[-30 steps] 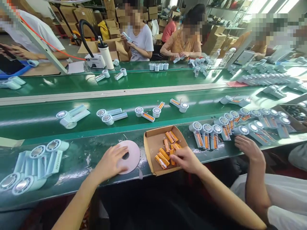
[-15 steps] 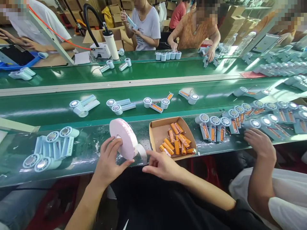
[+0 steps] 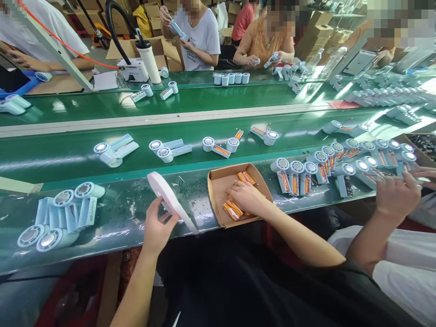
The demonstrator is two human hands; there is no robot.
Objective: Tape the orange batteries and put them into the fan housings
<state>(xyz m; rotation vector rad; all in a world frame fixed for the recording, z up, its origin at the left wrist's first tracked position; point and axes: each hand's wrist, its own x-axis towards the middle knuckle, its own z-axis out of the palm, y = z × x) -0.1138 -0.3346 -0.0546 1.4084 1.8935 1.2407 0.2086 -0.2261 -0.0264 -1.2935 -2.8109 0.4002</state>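
My left hand [image 3: 157, 229] grips a pink roll of tape [image 3: 170, 200], held tilted on edge above the near green bench [image 3: 119, 218]. My right hand [image 3: 245, 196] reaches into an open cardboard box [image 3: 218, 188] and rests palm down, fingers curled, over several orange batteries [image 3: 233, 210]. Whether it holds one is hidden. Left of the tape lies a cluster of pale blue handheld fan bodies [image 3: 57, 215].
A co-worker's hand [image 3: 397, 195] at the right works over rows of fan bodies with orange batteries [image 3: 306, 175]. More fan parts [image 3: 170, 150] ride the green conveyor belt. Other people sit across the line, behind a white machine with a black hose [image 3: 134, 68].
My right hand went from the tape's loose end back into the battery box. My left hand tipped the tape roll flatter and lower. The co-worker's hand shifted right.
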